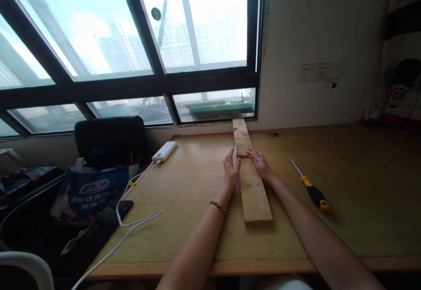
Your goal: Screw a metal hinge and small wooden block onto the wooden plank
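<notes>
A dark-framed window (159, 62) stood beyond your yellowish desk (197, 202). On it, the wooden boards (250, 180) lay in line toward the window, left of a screwdriver (311, 187). Your hands stood apart, loosely open: left hand (231, 170) beside the boards' left edge, right hand (259, 163) touching their right edge.
</notes>
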A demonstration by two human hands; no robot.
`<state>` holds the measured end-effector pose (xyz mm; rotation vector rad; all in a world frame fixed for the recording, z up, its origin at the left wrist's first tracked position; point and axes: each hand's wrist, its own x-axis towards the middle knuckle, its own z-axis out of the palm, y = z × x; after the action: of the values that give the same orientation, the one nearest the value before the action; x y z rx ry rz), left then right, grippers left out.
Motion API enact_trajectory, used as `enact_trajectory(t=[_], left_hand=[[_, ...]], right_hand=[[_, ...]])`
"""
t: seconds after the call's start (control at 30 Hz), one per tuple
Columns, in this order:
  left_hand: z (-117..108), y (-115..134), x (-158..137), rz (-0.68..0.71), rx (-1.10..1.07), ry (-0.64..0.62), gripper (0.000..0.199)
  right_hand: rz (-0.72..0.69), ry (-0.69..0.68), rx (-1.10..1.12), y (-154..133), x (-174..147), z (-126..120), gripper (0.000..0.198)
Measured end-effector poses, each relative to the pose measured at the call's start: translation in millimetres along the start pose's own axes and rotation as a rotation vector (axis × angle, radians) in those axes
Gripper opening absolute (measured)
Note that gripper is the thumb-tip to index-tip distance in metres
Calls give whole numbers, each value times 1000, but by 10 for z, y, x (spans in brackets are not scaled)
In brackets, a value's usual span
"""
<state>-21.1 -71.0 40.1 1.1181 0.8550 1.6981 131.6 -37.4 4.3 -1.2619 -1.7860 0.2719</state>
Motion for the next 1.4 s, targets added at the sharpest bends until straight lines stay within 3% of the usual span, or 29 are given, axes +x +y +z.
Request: enact_trajectory(t=[0.2, 0.3, 0.5, 0.7, 0.87, 0.97, 1.17, 1.4], left_hand=[[-2, -61, 208, -89, -99, 26, 33], [-5, -69, 281, -66, -92, 23, 28], [-30, -124, 271, 39, 160, -61, 20], [-17, -137, 245, 47, 266, -60, 20], [-48, -171, 271, 61, 270, 21, 16], [-76, -218, 294, 114, 316, 37, 17], [-124, -321, 323, 273, 710, -35, 32], [-139, -350, 324, 387, 749, -78, 37]], right_hand=[[11, -30, -58, 33, 28, -24, 41], [5, -40, -79, 19, 29, -30, 41], [-13, -111, -116, 9, 71, -19, 43], [-44, 25, -183, -107, 51, -81, 47], [-18, 13, -124, -81, 37, -43, 52], [39, 33, -91, -30, 43, -2, 59], [22, -38, -80, 72, 76, 35, 67], [12, -96, -152, 199, 100, 65, 64]])
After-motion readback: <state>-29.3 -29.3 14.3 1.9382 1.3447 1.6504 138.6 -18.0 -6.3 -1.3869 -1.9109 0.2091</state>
